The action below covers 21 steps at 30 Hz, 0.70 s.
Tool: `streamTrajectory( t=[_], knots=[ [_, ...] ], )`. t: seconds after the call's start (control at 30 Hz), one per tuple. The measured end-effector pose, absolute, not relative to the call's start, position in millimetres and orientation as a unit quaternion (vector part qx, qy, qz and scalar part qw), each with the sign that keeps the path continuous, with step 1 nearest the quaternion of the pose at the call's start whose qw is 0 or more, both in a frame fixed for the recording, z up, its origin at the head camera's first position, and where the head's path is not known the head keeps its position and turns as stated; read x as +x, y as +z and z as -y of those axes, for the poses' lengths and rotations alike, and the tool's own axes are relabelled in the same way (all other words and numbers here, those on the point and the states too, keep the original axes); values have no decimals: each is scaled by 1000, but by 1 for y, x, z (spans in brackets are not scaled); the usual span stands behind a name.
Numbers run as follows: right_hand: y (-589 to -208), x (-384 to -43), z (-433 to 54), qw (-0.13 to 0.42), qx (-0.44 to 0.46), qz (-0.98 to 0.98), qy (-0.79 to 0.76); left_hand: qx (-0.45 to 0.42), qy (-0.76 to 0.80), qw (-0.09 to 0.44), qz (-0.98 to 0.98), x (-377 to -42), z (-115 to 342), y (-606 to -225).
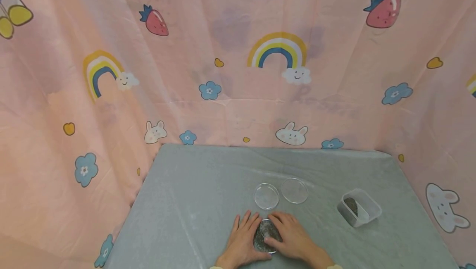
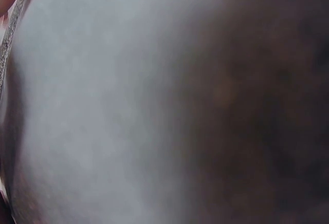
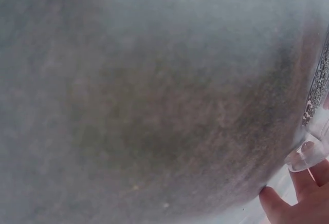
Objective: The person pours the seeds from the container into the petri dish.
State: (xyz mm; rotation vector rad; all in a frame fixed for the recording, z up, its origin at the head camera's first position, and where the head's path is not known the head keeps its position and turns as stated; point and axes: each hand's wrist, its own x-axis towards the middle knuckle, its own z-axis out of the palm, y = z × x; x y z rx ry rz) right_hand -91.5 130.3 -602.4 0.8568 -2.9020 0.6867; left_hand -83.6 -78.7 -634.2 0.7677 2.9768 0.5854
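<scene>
A petri dish (image 1: 259, 242) filled with dark, soil-like grains sits on the table between the hands. My left hand (image 1: 241, 240) holds it around its left side, fingers along the rim and thumb at the near edge. My right hand (image 1: 293, 235) reaches over from the right, its thumb and fingers about a small clear round piece (image 1: 265, 227) that overlaps the grains. In the right wrist view, fingers (image 3: 303, 203) show beside a clear rounded edge (image 3: 303, 162), with the grain-filled dish partly cut off. The left wrist view is mostly blurred, with a speckled edge at its far left.
Two clear round dishes or lids (image 1: 266, 207) (image 1: 294, 203) lie just beyond the hands. To the right stands a clear plastic tub (image 1: 373, 211) holding dark grains and a white piece. Grey cloth covers the table (image 1: 186, 203), and a patterned pink curtain (image 1: 230, 116) hangs behind it.
</scene>
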Motion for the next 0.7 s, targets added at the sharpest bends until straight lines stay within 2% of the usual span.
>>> streamTrajectory(
  t=[0.13, 0.43, 0.7],
  knots=[
    [-600, -90, -130, 13, 275, 935, 225, 244, 185, 11, -952, -84, 79, -634],
    [-599, -90, -128, -5, 255, 936, 242, 251, 173, -14, -952, -83, 79, -635],
    [-603, -91, -129, 21, 266, 936, 231, 251, 171, -8, -953, -83, 80, -636]
  ],
)
